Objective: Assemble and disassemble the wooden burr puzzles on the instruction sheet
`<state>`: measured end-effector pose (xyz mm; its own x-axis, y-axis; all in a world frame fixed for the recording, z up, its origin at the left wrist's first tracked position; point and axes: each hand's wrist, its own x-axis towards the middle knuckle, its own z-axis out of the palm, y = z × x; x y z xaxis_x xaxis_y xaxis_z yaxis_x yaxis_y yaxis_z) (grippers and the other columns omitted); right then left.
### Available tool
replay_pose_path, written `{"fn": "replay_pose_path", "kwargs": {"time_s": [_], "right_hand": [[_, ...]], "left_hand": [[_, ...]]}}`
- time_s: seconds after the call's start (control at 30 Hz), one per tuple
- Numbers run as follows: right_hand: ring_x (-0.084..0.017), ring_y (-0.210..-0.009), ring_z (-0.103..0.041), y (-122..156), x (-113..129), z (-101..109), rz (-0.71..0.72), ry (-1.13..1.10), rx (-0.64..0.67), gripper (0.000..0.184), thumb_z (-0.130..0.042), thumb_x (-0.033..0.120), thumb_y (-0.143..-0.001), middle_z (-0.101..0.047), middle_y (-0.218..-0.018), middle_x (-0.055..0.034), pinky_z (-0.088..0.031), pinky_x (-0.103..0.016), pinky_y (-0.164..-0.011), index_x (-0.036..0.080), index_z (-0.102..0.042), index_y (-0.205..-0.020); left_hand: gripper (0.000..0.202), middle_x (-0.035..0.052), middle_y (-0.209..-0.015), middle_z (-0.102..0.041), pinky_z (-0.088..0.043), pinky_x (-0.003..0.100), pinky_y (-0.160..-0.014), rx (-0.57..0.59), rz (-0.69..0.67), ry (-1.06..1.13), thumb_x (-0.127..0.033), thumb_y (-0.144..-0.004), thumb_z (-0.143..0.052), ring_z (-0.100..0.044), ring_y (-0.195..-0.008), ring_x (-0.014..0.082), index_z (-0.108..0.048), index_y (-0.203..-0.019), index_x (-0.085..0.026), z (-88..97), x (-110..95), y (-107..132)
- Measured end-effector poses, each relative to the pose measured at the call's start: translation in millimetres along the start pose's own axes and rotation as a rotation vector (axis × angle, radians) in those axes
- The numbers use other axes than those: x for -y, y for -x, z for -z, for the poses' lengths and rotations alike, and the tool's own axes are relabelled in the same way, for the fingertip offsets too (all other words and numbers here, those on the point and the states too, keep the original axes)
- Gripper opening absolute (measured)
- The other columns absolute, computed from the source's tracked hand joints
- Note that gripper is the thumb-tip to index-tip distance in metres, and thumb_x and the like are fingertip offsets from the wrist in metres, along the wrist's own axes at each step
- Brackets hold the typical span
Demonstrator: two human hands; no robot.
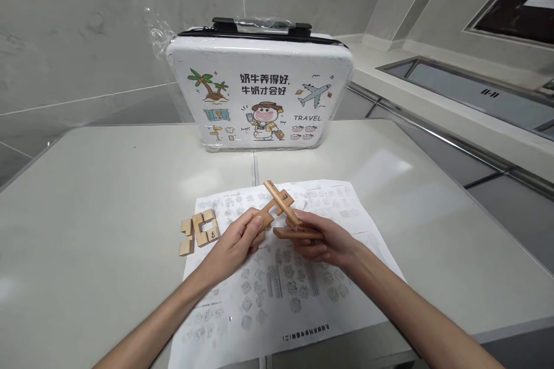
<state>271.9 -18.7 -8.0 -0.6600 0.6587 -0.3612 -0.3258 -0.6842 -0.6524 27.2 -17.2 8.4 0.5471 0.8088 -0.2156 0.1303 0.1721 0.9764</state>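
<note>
Table (108, 196) | left grip (239, 237), right grip (324, 238) angled inward | wooden pieces (281, 202) held

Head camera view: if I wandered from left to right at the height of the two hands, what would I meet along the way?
Loose wooden blocks → left hand → slanted wooden stick → right hand.
</note>
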Motion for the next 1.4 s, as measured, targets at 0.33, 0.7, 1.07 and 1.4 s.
{"fn": "replay_pose_path", "kwargs": {"time_s": [0.33,0.7,1.07,1.4], "right_hand": [[-0.004,-0.033,-0.02,4,5,0,-0.072,0.114,-0.008,0.049,-0.069,0.063,-0.095,-0.042,-0.051,0.0111,-0.018,-0.016,-0.029,0.022,-0.048,-0.078],[-0.007,-0.033,-0.035,6,4,-11,-0.146,0.235,0.051,0.042,-0.074,0.06,-0.093,-0.049,-0.054,0.0095,-0.026,-0.02,-0.03,0.022,-0.058,-0.088],[-0.008,-0.033,-0.036,6,2,-13,-0.096,0.262,0.069,0.044,-0.065,0.062,-0.098,-0.046,-0.053,0.0083,-0.029,-0.021,-0.032,0.02,-0.061,-0.084],[-0.012,-0.058,-0.058,12,12,-3,0.111,0.296,0.059,0.054,-0.077,0.048,-0.098,-0.065,-0.073,0.0016,-0.041,-0.021,-0.049,0.02,-0.064,-0.143]], "left_hand": [[0.042,-0.0062,-0.072,-0.036,-0.029,0.025,-0.053,-0.014,-0.046,-0.013,-0.062,-0.108,-0.043,-0.033,-0.058,0.0115,-0.048,-0.095,-0.022,0.2,4,-3],[0.043,0.0001,-0.08,-0.051,-0.038,0.029,-0.065,-0.024,-0.11,-0.227,-0.06,-0.108,-0.042,-0.045,-0.072,0.0182,-0.06,-0.104,-0.021,-4.5,-12,-1],[0.041,-0.0048,-0.067,-0.042,-0.029,0.027,-0.055,0.044,-0.117,-0.032,-0.056,-0.109,-0.046,-0.035,-0.058,0.0121,-0.06,-0.1,-0.019,-6.7,-9,-1],[0.034,0.0056,-0.092,-0.067,-0.05,0.027,-0.059,-0.233,-0.162,0.287,-0.049,-0.103,-0.064,-0.06,-0.068,0.0137,-0.069,-0.101,-0.016,-4.0,-3,-7]]}}
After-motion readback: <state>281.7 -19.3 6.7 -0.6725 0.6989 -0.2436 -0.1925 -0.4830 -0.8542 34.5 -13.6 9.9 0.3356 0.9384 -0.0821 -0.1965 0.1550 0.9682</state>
